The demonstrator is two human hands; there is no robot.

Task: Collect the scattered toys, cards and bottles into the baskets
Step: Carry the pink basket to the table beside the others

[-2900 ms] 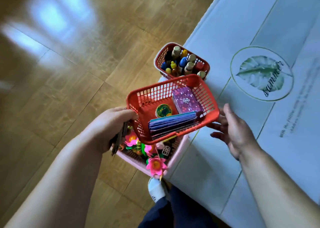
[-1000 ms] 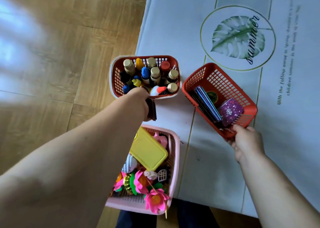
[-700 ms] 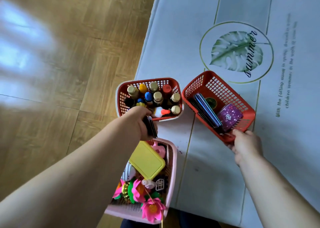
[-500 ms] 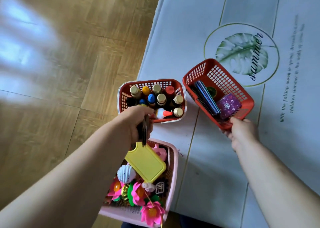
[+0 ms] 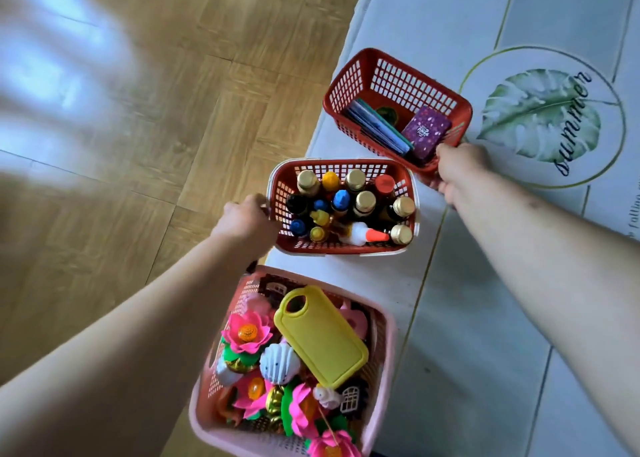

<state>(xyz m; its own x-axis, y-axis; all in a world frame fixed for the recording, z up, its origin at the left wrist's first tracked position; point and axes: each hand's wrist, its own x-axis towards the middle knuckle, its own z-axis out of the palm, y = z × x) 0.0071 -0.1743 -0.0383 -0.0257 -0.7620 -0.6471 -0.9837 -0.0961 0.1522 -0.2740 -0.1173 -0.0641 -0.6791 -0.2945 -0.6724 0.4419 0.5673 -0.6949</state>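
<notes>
Seen from above, three baskets stood close together along the left edge of a pale mat (image 5: 485,318) laid on a wooden floor (image 5: 138,110). In the middle was the bottle basket (image 5: 343,249), red with a white rim, packed with upright bottles (image 5: 364,200) capped in gold, blue, yellow and red; one white bottle with an orange tip lay on its side near the front. The left hand (image 5: 242,219) was pressed against this basket's left wall with its fingers curled at the rim; the blur made it impossible to tell whether it was grasping the basket or anything else. Farther away and to the right, the red card basket (image 5: 398,75) held a stack of blue cards (image 5: 377,127) standing on edge along its left side, a purple box (image 5: 426,130) leaning at its right, and a small green round thing between them. The right hand (image 5: 453,169) was clenched around the near corner of its rim. Whether that basket rested flat on the mat could not be told. Nearest the viewer, the pink basket (image 5: 389,335) was full of toys: a yellow board (image 5: 322,335) lay slanted on top, with pink flowers (image 5: 247,332) and a white shell (image 5: 278,364) beside it. A green leaf print with the word "summer" marked the mat just right of the card basket.
</notes>
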